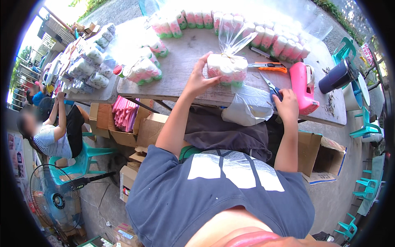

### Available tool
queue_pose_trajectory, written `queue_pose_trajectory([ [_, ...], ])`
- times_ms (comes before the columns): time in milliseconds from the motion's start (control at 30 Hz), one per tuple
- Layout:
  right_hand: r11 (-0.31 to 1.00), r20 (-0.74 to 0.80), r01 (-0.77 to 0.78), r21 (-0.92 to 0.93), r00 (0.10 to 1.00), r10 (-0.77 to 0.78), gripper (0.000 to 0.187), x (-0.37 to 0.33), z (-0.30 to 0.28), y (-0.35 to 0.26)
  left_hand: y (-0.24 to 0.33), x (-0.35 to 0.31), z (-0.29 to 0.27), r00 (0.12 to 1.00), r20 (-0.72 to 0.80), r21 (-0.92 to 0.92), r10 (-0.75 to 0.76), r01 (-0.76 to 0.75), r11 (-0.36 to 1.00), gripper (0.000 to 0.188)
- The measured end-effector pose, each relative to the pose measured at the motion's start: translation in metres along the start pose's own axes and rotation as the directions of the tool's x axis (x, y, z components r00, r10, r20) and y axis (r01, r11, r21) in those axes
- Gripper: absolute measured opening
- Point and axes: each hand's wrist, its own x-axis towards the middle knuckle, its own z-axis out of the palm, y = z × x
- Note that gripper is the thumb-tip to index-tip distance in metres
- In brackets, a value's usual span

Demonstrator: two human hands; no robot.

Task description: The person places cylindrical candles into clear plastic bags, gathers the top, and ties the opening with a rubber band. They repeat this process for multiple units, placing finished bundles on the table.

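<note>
Left hand point(201, 79) holds tied bag point(227, 71), right hand point(287, 105) holds scissors point(270, 85) slanting lengthwise, blades point(264, 77) pointing away-left

Near the front edge of the grey tabletop point(185, 53), your bundle point(226, 73) is white and pink, green at its base; the rolls point(201, 19) along the far edge share those colours. Toward the right edge, your scissors point(270, 85) have dark blue handles, the cutter point(276, 68) is orange and black, the tape dispenser point(301, 88) bright pink.
</note>
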Motion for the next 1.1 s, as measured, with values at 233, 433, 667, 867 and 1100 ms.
queue_pose_trajectory([
  [233,0.634,-0.031,0.314,0.706,0.909,-0.416,0.081,-0.014,0.007,-0.076,0.047,-0.030,0.015,0.941,0.057,-0.822,-0.335,0.235,0.519,0.067],
  [433,0.046,0.164,-0.159,0.986,0.915,-0.367,0.068,-0.043,0.023,-0.097,0.117,-0.093,0.006,0.941,0.133,-0.962,-0.312,0.197,0.186,0.058],
  [667,0.265,0.285,-0.131,0.955,0.639,-0.714,0.059,-0.073,0.017,-0.076,0.079,-0.168,-0.006,0.493,0.832,-0.547,-0.253,0.805,-0.231,0.078],
  [867,0.523,0.343,0.300,0.798,0.488,-0.803,0.065,-0.120,0.016,-0.091,0.065,-0.220,0.023,0.350,0.932,-0.363,-0.095,0.913,-0.188,0.099],
  [1100,0.280,0.341,-0.207,0.938,0.707,-0.620,0.054,-0.137,0.017,-0.070,0.090,-0.223,0.042,0.542,0.834,-0.416,0.109,0.746,-0.520,0.110],
])
